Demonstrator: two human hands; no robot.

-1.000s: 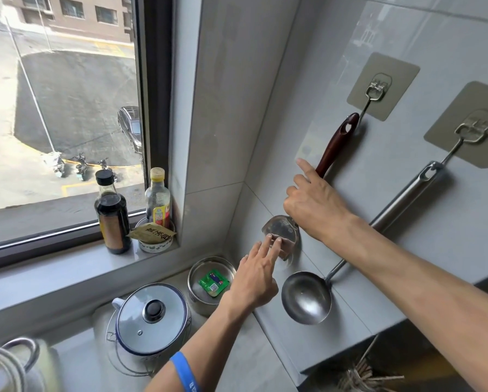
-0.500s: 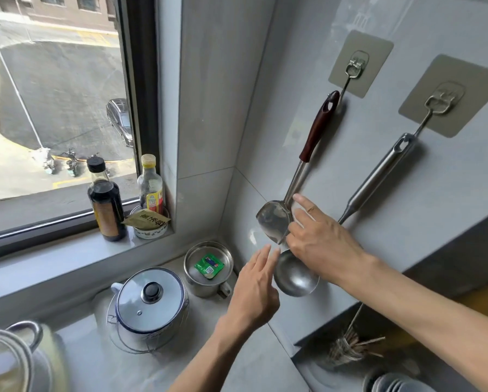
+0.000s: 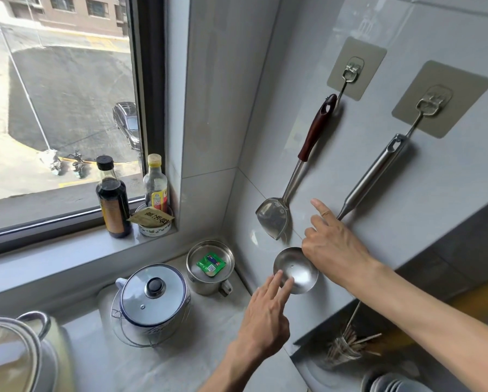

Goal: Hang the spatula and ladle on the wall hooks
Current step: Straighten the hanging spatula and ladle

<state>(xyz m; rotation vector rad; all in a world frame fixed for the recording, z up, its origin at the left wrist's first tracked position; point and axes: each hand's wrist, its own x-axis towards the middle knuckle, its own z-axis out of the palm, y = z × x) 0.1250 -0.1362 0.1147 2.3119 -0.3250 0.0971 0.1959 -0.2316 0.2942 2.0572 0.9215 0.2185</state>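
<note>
The spatula (image 3: 274, 219), steel blade with a dark red handle, hangs from the left wall hook (image 3: 350, 72). From the right wall hook (image 3: 430, 104) hangs the all-steel ladle (image 3: 296, 271), its bowl low on the tiled wall. My right hand (image 3: 333, 247) rests over the ladle's lower shaft above the bowl, index finger stretched up, gripping nothing. My left hand (image 3: 265, 315) reaches up with fingers apart; its fingertips touch the lower edge of the ladle bowl.
Below on the counter stand a lidded white pot (image 3: 152, 295) and a steel mug (image 3: 210, 267) with a green packet on its lid. Two bottles (image 3: 113, 196) stand on the window sill. A sink with chopsticks (image 3: 347, 343) and bowls lies at lower right.
My right hand slid down from the spatula handle to the ladle's shaft. My left hand left the spatula blade and now touches the ladle bowl. The camera view shifted.
</note>
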